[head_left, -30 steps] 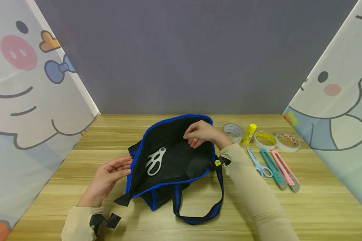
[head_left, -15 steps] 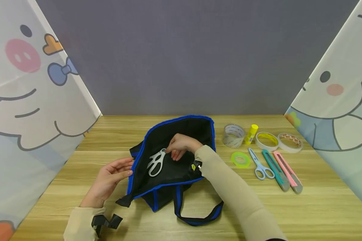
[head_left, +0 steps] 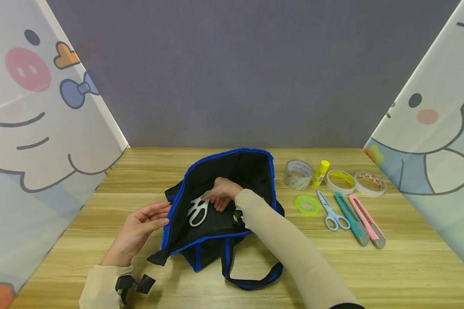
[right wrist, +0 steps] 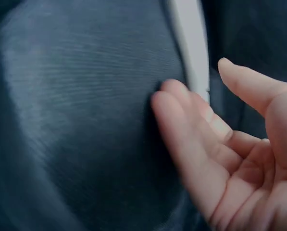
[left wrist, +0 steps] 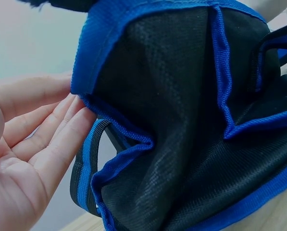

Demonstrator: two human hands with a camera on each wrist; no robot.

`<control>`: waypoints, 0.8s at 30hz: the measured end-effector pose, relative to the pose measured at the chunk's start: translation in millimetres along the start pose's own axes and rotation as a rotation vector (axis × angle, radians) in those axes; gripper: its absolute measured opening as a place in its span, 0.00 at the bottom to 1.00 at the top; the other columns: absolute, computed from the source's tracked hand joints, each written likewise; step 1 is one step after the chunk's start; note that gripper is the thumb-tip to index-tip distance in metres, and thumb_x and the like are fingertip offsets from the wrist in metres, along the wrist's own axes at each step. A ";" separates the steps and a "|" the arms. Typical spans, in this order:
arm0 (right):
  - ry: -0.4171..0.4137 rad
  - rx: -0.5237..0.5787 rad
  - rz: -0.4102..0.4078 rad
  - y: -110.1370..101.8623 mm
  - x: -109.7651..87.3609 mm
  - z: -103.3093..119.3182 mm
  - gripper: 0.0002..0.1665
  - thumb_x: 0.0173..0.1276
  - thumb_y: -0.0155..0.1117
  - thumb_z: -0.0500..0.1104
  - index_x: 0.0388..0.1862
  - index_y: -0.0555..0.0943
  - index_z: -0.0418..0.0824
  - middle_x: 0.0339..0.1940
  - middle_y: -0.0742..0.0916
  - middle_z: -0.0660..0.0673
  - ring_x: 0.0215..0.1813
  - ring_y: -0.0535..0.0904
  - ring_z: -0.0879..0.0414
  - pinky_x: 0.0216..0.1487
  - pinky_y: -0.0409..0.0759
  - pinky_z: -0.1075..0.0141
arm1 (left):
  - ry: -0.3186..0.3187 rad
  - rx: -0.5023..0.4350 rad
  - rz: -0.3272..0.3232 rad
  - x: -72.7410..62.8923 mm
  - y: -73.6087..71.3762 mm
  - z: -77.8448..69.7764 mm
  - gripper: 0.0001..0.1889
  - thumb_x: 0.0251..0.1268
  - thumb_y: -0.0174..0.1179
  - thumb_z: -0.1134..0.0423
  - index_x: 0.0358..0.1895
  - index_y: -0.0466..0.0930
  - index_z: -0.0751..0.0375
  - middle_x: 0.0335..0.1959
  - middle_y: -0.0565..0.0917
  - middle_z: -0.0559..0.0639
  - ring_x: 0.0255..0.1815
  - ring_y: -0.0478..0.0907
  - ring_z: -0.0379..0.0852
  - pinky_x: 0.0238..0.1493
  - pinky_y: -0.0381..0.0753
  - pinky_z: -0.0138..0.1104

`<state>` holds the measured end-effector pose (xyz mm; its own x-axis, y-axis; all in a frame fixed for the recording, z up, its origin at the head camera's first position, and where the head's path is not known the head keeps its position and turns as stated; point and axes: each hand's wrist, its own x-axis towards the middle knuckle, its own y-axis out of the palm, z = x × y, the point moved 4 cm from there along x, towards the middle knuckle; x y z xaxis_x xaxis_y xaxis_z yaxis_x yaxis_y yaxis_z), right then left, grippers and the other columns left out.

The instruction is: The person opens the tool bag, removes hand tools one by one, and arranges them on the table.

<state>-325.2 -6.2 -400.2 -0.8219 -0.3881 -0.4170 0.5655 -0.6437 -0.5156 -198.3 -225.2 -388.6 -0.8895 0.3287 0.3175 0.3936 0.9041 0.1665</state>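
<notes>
A black tote bag [head_left: 249, 167] with blue trim lies on the table with its mouth spread wide. My left hand [head_left: 139, 225] pinches the blue edge of its left side between thumb and fingers; the left wrist view shows the fingertips at that trim [left wrist: 81, 72]. Inside the bag rests a pair of white-handled scissors [head_left: 199, 213]. My right hand [head_left: 222, 192] is inside at the scissors' upper end. In the right wrist view the right hand's fingers [right wrist: 174, 115] lie close by the white scissors [right wrist: 193, 48], and the thumb stands apart from them.
Right of the bag lie a clear tape roll [head_left: 298, 174], a yellow glue stick [head_left: 322, 172], two pale tape rolls, a green tape roll [head_left: 307, 205], blue scissors [head_left: 333, 212], a teal utility knife [head_left: 351, 219] and a pink one [head_left: 367, 221]. A bag strap [head_left: 251, 283] loops toward me.
My right hand has moved left and down inside the bag, from its right side to the white-handled scissors. The left hand keeps its hold on the bag's edge.
</notes>
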 end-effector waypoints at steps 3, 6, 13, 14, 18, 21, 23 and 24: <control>0.041 -0.079 -0.053 6.5 3.8 1.7 0.23 0.63 0.73 0.50 0.21 0.80 0.32 0.15 0.82 0.40 0.15 0.78 0.52 0.20 0.84 0.62 | -0.003 -0.009 0.000 -1.3 -0.2 -0.7 0.24 0.65 0.53 0.86 0.60 0.81 0.63 0.50 0.86 0.47 0.51 0.83 0.41 0.51 0.82 0.30; 0.074 -0.141 -0.089 9.6 5.8 4.3 0.23 0.61 0.75 0.49 0.20 0.79 0.33 0.16 0.82 0.39 0.15 0.78 0.51 0.19 0.83 0.61 | -0.011 -0.003 -0.007 -1.5 -0.6 -0.7 0.24 0.64 0.54 0.86 0.59 0.82 0.62 0.50 0.86 0.47 0.51 0.83 0.40 0.51 0.82 0.30; 0.082 -0.273 -0.047 1.0 1.5 5.3 0.18 0.59 0.76 0.44 0.25 0.81 0.31 0.23 0.85 0.36 0.23 0.83 0.47 0.24 0.85 0.59 | -0.037 0.037 -0.020 -0.9 0.0 2.3 0.24 0.65 0.55 0.85 0.58 0.83 0.59 0.49 0.86 0.44 0.50 0.83 0.39 0.51 0.83 0.30; 0.087 -0.282 -0.032 -0.9 0.6 4.2 0.17 0.58 0.77 0.43 0.26 0.81 0.31 0.24 0.85 0.36 0.24 0.84 0.46 0.24 0.85 0.59 | -0.036 0.038 -0.020 -0.9 0.1 2.6 0.24 0.65 0.55 0.85 0.58 0.83 0.59 0.49 0.86 0.44 0.50 0.83 0.39 0.51 0.83 0.30; 0.108 -0.277 0.024 -9.0 -2.4 -3.1 0.15 0.58 0.77 0.41 0.29 0.82 0.32 0.28 0.85 0.37 0.26 0.84 0.46 0.27 0.86 0.59 | -0.026 0.033 -0.021 -1.0 -0.1 2.2 0.24 0.65 0.54 0.85 0.58 0.82 0.61 0.49 0.86 0.45 0.50 0.83 0.39 0.51 0.83 0.31; 0.108 -0.240 0.051 -13.9 -4.6 -8.9 0.12 0.58 0.76 0.38 0.31 0.82 0.32 0.29 0.85 0.36 0.27 0.84 0.46 0.28 0.86 0.59 | -0.019 0.029 -0.015 -0.9 0.0 1.0 0.23 0.65 0.54 0.85 0.59 0.81 0.64 0.50 0.86 0.45 0.51 0.83 0.40 0.51 0.82 0.31; 0.104 -0.203 0.067 -15.8 -6.4 -12.1 0.11 0.59 0.74 0.38 0.31 0.80 0.32 0.28 0.86 0.36 0.26 0.84 0.47 0.29 0.86 0.59 | -0.014 0.028 -0.009 -0.4 -0.2 0.1 0.23 0.65 0.53 0.86 0.60 0.81 0.65 0.50 0.86 0.46 0.51 0.83 0.40 0.52 0.82 0.30; 0.101 -0.182 0.074 -16.6 -7.3 -13.4 0.11 0.59 0.73 0.37 0.30 0.79 0.32 0.28 0.86 0.36 0.26 0.84 0.47 0.28 0.86 0.60 | -0.015 0.028 -0.008 -0.1 -0.5 -0.1 0.23 0.65 0.53 0.86 0.60 0.81 0.65 0.50 0.86 0.46 0.51 0.83 0.40 0.51 0.82 0.30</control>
<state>-327.7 16.2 -398.7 -0.7716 -0.3559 -0.5271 0.6348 -0.4826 -0.6034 -198.3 -225.7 -388.6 -0.8961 0.3248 0.3026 0.3794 0.9142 0.1423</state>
